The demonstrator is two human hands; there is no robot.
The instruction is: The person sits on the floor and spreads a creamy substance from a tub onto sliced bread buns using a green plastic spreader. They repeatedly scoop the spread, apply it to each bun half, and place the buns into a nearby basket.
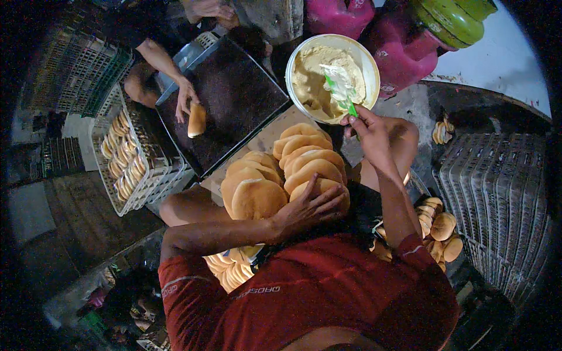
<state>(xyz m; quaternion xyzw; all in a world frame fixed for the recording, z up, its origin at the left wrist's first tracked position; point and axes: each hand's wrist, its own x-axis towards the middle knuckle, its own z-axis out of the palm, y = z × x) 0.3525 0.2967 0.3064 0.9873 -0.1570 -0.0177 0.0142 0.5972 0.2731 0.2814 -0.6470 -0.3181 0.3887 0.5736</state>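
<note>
In front of me two overlapping rows of round, flat bread buns (pixel 259 198) lean on a board (pixel 281 124). My left hand (pixel 312 207) rests with spread fingers on the nearest bun of the right row. My right hand (pixel 366 134) grips the green handle of a spatula (pixel 350 105). The spatula's blade lies in pale cream, and its tip is coated with whiter cream. That cream (pixel 307 77) partly fills a round white tub (pixel 290 74) beyond the buns.
Across from me, a co-worker's hand (pixel 188 98) holds a bun (pixel 197 120) over a dark tray (pixel 237 83). A crate (pixel 125 206) of filled buns stands left. Pink gas cylinders (pixel 410 59) are behind the tub. Stacked crates (pixel 491 197) and more buns (pixel 443 227) are right.
</note>
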